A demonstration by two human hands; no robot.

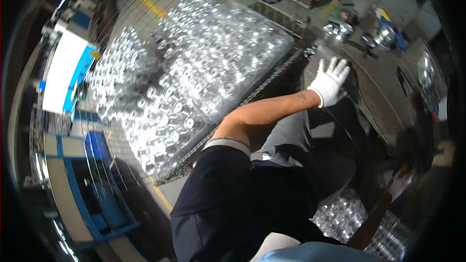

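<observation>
left hand, white glove, arm stretched up and away from the body, fingers spread and released, palm flat on a dark grey metal surface at upper right; it grasps nothing. right hand, also white-gloved, sits low at the right edge, half hidden behind a dark shape; can't tell if its fingers are clenched or loose, or what they touch. nearest shiny parts to it: a small heap of silvery round metal pieces just below and to its left, in what looks like a wire bin. the big mass of the same shiny pieces lies well apart to the left of the left hand, across a wire-mesh edge; the pile's long axis runs diag. from lower left to upper right, so the left hand is the nearer one to it, though not touching. person wears a dark short-sleeved top and grey trousers, body leaning over. surface under the left hand is worn, scratched sheet metal. room: factory floor w/ yellow line, blue-framed machine at left, white and blue panel, more bright parts far upper right.
</observation>
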